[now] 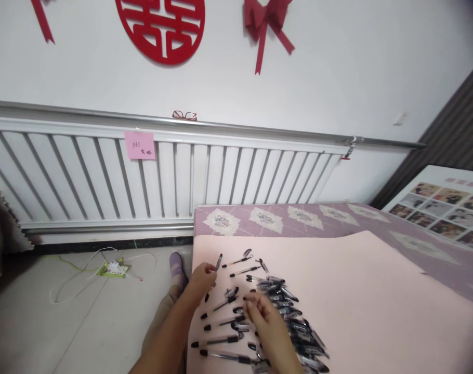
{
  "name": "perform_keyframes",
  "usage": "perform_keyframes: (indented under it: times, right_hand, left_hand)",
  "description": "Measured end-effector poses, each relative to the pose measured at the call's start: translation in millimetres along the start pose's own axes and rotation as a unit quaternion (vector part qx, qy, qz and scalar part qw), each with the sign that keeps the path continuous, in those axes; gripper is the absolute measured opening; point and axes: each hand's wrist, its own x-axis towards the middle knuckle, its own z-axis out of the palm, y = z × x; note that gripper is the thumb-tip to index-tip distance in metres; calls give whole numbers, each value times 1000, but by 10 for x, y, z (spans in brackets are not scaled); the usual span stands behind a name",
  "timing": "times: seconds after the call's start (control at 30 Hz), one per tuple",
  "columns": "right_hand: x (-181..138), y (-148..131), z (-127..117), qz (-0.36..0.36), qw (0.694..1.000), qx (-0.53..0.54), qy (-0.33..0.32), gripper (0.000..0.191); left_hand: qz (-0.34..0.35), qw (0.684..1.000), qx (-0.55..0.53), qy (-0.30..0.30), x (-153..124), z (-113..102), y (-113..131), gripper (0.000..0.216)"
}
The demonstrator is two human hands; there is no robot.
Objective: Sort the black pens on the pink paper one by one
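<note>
A white wall (333,72) carried a red round cut-out (164,27) and a red bow (265,18). Below, a grey pipe (260,129) ran above a long white radiator (199,174). Pale floor tiles (84,327) met a dark skirting (137,243). At right, a photo board (441,210) stood before dark ribbed panelling (443,114), beside a mauve patterned surface (283,228). Even, soft light filled the room.

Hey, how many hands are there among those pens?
2: the left hand, pinching a pen at the left, and the right hand, by the left edge of the pen pile. No other hands show.
</note>
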Motion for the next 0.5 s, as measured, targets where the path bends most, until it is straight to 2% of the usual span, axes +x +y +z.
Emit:
perform_keyframes:
  times: [0.1, 0.17, 0.2, 0.27, 0.4, 0.5]
  right_hand:
    - [-279, -18, 32, 94, 977, 191, 18, 32]
    - [-405, -53, 48, 123, 960, 249, 24, 37]
    - [-451, -70, 51, 131, 956, 260, 23, 38]
    - [-519, -90, 50, 148, 954, 260, 16, 39]
    - [-612, -68, 20, 160, 961, 227, 5, 39]
    - [-681, -57, -18, 148, 966, 210, 10, 37]
  left_hand:
    - [24, 995, -76, -63, -450, 101, 11, 17]
    - [28, 988, -117, -99, -746, 219, -31, 12]
    - [33, 974, -177, -134, -871, 284, -68, 10]
    - [36, 958, -235, -161, -1058, 410, -161, 11]
    - [33, 955, -235, -175, -1242, 596, -305, 16]
    - [19, 952, -242, -187, -1329, 663, -289, 16]
